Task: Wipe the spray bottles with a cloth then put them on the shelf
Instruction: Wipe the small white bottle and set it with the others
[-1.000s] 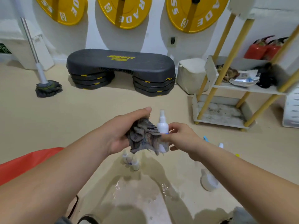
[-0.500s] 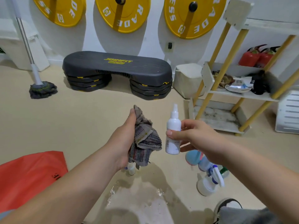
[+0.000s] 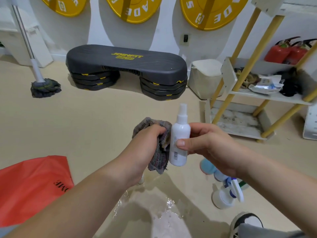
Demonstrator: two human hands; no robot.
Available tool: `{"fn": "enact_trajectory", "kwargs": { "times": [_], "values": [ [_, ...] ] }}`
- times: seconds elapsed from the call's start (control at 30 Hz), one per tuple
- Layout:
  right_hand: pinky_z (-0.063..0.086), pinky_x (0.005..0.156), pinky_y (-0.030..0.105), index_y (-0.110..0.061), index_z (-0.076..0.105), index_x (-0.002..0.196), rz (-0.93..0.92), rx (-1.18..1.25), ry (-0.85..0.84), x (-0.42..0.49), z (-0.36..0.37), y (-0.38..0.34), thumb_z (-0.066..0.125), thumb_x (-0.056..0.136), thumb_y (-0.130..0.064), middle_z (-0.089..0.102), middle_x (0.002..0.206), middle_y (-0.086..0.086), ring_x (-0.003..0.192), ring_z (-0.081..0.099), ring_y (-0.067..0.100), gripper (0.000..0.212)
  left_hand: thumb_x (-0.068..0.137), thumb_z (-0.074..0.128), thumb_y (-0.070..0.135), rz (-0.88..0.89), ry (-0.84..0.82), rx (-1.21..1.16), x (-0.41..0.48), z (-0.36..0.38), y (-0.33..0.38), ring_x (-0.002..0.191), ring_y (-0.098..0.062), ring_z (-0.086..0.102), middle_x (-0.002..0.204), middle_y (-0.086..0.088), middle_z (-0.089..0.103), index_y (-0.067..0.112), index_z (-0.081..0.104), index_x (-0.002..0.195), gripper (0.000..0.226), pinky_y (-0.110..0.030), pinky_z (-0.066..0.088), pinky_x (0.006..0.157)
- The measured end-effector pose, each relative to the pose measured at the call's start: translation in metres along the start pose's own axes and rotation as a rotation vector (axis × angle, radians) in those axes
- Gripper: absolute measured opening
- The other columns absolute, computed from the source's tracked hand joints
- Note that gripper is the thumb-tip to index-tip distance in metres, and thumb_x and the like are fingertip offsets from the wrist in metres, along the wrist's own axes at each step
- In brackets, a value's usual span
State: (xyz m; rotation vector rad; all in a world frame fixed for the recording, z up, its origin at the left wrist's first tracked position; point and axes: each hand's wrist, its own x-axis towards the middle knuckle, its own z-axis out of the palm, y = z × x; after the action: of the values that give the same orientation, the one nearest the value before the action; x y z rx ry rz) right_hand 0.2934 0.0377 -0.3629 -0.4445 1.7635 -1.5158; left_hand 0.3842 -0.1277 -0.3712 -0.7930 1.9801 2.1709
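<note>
A white spray bottle [image 3: 180, 134] is being held upright between the two hands. It is being pinched by the right hand [image 3: 211, 148], with the thumb being pressed across the label on the near side and the fingers being curled round the far side. A crumpled grey cloth [image 3: 157, 162] is being clutched in the left hand [image 3: 147, 148], whose fingers are being closed tightly round it. The cloth is being pressed against the side of the bottle that faces the left hand, and its loose end is being left to hang below that fist. The bottle's nozzle is being left uncovered above both hands.

Below the right wrist, a trigger spray bottle [image 3: 224, 196] with a blue and white head is being shown standing on the floor. A blue bottle [image 3: 208, 166] is being partly hidden just under the right palm. A small white bottle [image 3: 141, 181] is being glimpsed beneath the left wrist. Well beyond the right hand, toward its outer side, the shelf [image 3: 240, 127] with yellow posts is being shown, its lowest board stained. A wet patch [image 3: 163, 213] is being seen on the floor beneath both forearms. A red bag [image 3: 32, 182] is being shown outside the left forearm, and a black step platform [image 3: 127, 66] and a mop [image 3: 45, 87] far beyond the left hand.
</note>
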Motion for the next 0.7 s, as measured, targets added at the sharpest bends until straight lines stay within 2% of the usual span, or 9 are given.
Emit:
{"fn": "enact_trajectory", "kwargs": {
  "times": [0.07,0.13,0.27,0.37,0.43,0.53,0.6,0.63,0.7],
  "values": [
    [0.055,0.097,0.039,-0.006,0.077,0.116,0.011,0.042,-0.037,-0.001,-0.001,0.001,0.074,0.077,-0.01,0.077,0.116,0.014,0.11,0.074,0.028,0.039,0.095,0.047,0.034,0.007,-0.016,0.037,-0.001,0.003,-0.003,0.077,-0.03,0.062,0.09,-0.024,0.069,0.001,0.07,0.1,0.041,-0.044,0.046,0.075],
    [0.053,0.1,0.037,-0.004,0.076,0.117,0.039,0.059,-0.053,-0.002,-0.001,0.004,0.075,0.078,-0.007,0.077,0.117,0.015,0.113,0.073,0.03,0.039,0.099,0.043,0.026,0.018,-0.037,0.087,-0.001,0.006,-0.006,0.072,-0.025,0.062,0.082,-0.013,0.068,0.002,0.068,0.095,0.035,-0.04,0.049,0.075],
    [0.048,0.11,0.055,-0.001,0.075,0.117,0.041,0.038,-0.039,-0.006,0.001,0.009,0.073,0.077,-0.014,0.075,0.119,0.022,0.116,0.069,0.042,0.042,0.1,0.041,0.023,0.01,-0.08,0.105,-0.001,0.008,-0.01,0.065,-0.02,0.058,0.076,-0.011,0.066,0.005,0.064,0.082,0.034,-0.027,0.051,0.06],
    [0.045,0.112,0.058,-0.002,0.076,0.115,0.011,0.08,-0.041,-0.008,-0.001,0.007,0.072,0.077,-0.013,0.075,0.118,0.022,0.116,0.068,0.043,0.04,0.092,0.045,0.036,-0.008,-0.112,0.141,0.005,0.005,-0.015,0.081,-0.026,0.06,0.092,-0.023,0.071,0.002,0.065,0.09,0.039,-0.041,0.045,0.08],
    [0.052,0.106,0.047,0.0,0.077,0.112,-0.021,0.117,-0.05,-0.009,-0.003,0.004,0.072,0.077,-0.012,0.076,0.115,0.02,0.11,0.072,0.036,0.038,0.082,0.049,0.043,-0.044,-0.112,0.136,0.009,0.004,-0.019,0.085,-0.025,0.059,0.095,-0.017,0.07,0.013,0.069,0.093,0.037,-0.044,0.044,0.084],
    [0.059,0.088,0.033,0.009,0.074,0.109,-0.045,0.22,-0.032,-0.007,-0.007,0.0,0.072,0.074,-0.011,0.075,0.107,0.019,0.097,0.073,0.029,0.04,0.081,0.05,0.035,-0.158,-0.128,0.288,0.017,0.0,-0.029,0.079,-0.029,0.059,0.091,-0.027,0.07,0.014,0.069,0.092,0.031,-0.043,0.042,0.078],
    [0.06,0.081,0.03,0.011,0.073,0.107,-0.051,0.27,-0.034,-0.006,-0.009,-0.001,0.071,0.073,-0.01,0.074,0.101,0.019,0.092,0.073,0.027,0.04,0.089,0.055,0.027,-0.186,-0.139,0.422,0.022,-0.004,-0.037,0.077,-0.032,0.068,0.097,-0.018,0.077,0.011,0.072,0.094,0.024,-0.033,0.049,0.073],
    [0.06,0.079,0.03,0.01,0.074,0.105,-0.053,0.282,-0.043,-0.006,-0.008,-0.002,0.07,0.073,-0.009,0.074,0.097,0.018,0.088,0.073,0.025,0.037,0.092,0.059,0.025,-0.154,-0.104,0.464,0.023,-0.005,-0.039,0.082,-0.025,0.073,0.102,-0.008,0.08,0.015,0.074,0.098,0.019,-0.023,0.053,0.07],
    [0.061,0.076,0.031,0.005,0.076,0.099,-0.053,0.298,-0.079,-0.007,-0.009,-0.003,0.067,0.072,-0.007,0.075,0.093,0.017,0.084,0.074,0.025,0.031,0.091,0.071,0.019,0.027,-0.01,0.464,0.021,-0.007,-0.036,0.088,0.009,0.069,0.104,0.021,0.077,0.037,0.07,0.108,0.024,-0.004,0.048,0.067]
  ]
}}
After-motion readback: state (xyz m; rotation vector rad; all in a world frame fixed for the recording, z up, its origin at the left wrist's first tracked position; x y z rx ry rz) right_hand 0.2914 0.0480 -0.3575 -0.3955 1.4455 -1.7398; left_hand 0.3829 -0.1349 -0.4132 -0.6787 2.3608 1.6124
